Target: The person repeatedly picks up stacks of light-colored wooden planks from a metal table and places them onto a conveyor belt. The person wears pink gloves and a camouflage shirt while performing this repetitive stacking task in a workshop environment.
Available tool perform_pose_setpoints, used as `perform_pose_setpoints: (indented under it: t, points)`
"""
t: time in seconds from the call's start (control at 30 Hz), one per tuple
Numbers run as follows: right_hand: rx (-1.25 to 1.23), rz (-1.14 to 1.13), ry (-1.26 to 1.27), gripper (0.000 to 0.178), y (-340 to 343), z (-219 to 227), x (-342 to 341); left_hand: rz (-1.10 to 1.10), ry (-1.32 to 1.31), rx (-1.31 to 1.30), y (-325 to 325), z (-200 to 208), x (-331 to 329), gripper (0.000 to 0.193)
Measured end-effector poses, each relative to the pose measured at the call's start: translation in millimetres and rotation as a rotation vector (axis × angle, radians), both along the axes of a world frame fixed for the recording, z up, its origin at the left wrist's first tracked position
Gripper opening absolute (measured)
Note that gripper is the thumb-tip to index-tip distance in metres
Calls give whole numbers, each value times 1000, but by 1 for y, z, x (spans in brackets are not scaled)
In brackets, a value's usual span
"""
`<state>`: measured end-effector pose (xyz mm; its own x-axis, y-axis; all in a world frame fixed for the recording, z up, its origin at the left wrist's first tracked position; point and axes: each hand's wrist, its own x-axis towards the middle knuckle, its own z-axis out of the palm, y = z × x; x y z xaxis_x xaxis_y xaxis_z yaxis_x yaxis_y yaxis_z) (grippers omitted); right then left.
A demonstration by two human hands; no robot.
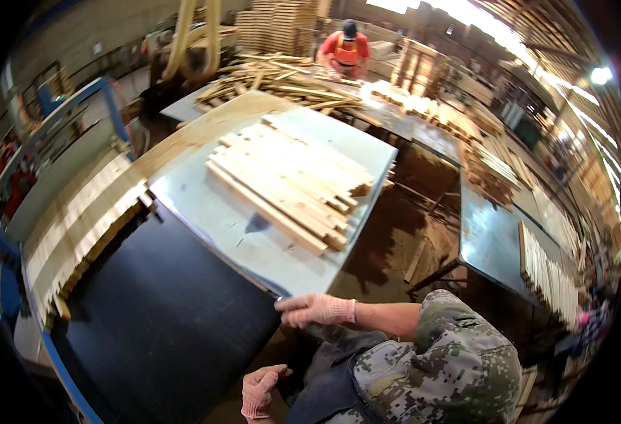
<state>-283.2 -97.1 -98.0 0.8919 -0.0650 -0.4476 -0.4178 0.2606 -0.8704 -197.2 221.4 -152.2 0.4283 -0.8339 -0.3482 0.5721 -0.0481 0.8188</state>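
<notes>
My right hand [317,310], in a pale pink knit glove, reaches across to the near corner of a light metal-topped table [183,185], its fingers stretched out there. Beside that corner lies the edge of a wide black belt [176,318]. Lower down, my left hand [257,393], gloved alike, hangs by the belt's near side with its fingers curled in and nothing visible in them. On the metal table rests a layer of pale wooden strips [282,177], side by side with uneven ends. Another row of strips [77,222] lies along the belt's far left side.
A blue metal frame [105,99] stands at the left. Loose strips [275,81] are heaped behind the table, where a person in red [346,53] bends over. On the right, another metal table [491,233] carries upright strips [547,275]. Wood scraps litter the floor [395,247].
</notes>
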Motion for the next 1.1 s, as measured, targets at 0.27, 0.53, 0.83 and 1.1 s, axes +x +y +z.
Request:
perform_pose_setpoints:
  t: [0.27, 0.53, 0.83, 1.1]
  points:
    - [-586, 183, 284, 58, -94, -141, -207, -212, 15, 143, -73, 67, -25, 36]
    - [-830, 339, 692, 29, -163, -257, -459, -316, 4, 275, -224, 60, -142, 35]
    - [-811, -60, 656, 37, -209, -319, -618, -632, -121, 151, -439, 14, -279, 38]
    - [-175, -721, 759, 40, -239, -273, -618, -983, -346, 253, -600, 7, -312, 41]
